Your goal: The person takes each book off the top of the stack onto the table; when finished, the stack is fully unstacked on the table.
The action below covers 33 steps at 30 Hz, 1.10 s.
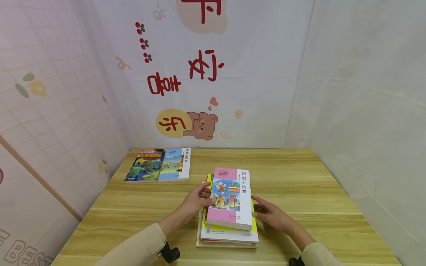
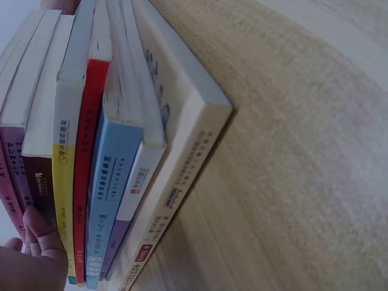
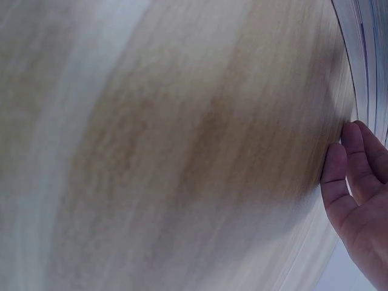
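Observation:
In the head view a stack of books stands near the front of the table, topped by a pink and white book (image 1: 226,199) with a city picture. My left hand (image 1: 194,199) rests along the stack's left side, thumb at the top book's edge. The left wrist view shows its thumb against a dark-spined book (image 2: 41,182) high in the stack. Below are a yellow-spined book (image 2: 63,194), a red one (image 2: 91,145), a blue one (image 2: 112,176) and a cream book (image 2: 176,188) at the bottom. My right hand (image 1: 274,216) touches the stack's right side with extended fingertips.
Two more books lie side by side at the table's back left: a dark green illustrated one (image 1: 144,166) and a blue and white one (image 1: 174,164). The wooden table (image 1: 299,184) meets printed cloth walls (image 1: 259,74) at its back and sides.

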Tool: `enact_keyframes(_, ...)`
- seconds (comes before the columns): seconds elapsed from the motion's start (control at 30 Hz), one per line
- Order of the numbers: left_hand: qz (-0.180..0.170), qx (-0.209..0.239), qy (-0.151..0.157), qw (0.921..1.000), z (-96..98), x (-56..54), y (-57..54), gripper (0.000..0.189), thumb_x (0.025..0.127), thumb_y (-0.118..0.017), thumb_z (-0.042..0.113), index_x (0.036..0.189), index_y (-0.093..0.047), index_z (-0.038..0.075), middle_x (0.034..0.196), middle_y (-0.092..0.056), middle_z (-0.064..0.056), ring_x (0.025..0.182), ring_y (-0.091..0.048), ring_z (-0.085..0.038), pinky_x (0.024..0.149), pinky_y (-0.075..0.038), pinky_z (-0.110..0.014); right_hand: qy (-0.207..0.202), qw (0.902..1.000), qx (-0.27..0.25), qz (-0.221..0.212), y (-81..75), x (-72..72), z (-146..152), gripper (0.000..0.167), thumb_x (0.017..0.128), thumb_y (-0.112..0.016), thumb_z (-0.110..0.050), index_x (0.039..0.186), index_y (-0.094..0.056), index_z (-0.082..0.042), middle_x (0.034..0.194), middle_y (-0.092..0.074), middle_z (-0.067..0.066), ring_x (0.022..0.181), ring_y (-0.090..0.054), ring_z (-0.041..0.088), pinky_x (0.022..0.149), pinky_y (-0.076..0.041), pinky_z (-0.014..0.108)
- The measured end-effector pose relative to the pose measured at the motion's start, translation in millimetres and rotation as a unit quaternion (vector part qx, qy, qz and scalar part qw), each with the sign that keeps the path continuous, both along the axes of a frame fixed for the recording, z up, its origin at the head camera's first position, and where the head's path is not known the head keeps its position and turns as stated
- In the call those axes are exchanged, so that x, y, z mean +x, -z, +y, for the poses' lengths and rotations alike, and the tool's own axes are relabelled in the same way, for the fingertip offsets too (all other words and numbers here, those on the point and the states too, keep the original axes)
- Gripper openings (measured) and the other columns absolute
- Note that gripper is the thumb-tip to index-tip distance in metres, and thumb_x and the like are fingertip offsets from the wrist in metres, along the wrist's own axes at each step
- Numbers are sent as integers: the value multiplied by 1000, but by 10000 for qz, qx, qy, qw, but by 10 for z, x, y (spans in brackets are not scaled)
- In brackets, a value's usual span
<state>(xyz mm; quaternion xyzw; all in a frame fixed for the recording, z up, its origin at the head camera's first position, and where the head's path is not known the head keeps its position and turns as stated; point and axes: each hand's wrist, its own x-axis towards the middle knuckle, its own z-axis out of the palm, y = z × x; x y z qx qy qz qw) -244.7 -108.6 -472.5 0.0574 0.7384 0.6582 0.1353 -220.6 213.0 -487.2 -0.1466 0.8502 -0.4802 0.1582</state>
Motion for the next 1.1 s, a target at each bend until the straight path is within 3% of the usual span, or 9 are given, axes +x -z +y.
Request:
enact_keyframes(0.5, -167, 191, 156, 9996, -20, -81, 12, 73, 88, -72, 2, 151, -34, -3, 124, -51, -16, 101, -53, -22, 86, -49, -28, 25, 10000, 59, 11, 13, -20, 5, 66, 97, -65, -27, 154, -37, -12, 138, -51, 29, 128, -48, 44, 103, -40, 57)
enact_keyframes(0.63, -273, 570, 293, 9976, -35, -85, -3, 73, 87, -69, -4, 151, -32, -6, 120, -47, -17, 98, -52, -21, 81, -50, -27, -10, 10000, -28, 26, -2, -5, 4, 66, 97, -65, -25, 154, -36, -10, 137, -50, 31, 127, -48, 45, 102, -40, 58)
enact_keyframes(0.8, -551, 1270, 389, 9896, -70, -82, -21, 75, 85, -66, -11, 151, -29, -8, 116, -45, -17, 99, -53, -21, 83, -51, -27, -23, 10000, -41, 64, -12, -3, -4, 66, 97, -65, -24, 154, -36, -9, 137, -51, 31, 127, -49, 45, 102, -41, 57)
enact_keyframes(1.1, -740, 1750, 643, 9797, -127, -126, 14, 73, 84, -60, -15, 150, -30, -8, 118, -47, -18, 104, -55, -21, 88, -52, -29, 11, 10000, 17, 96, -19, -7, -7, 66, 96, -66, -24, 153, -37, -9, 136, -52, 31, 126, -50, 44, 103, -40, 58)
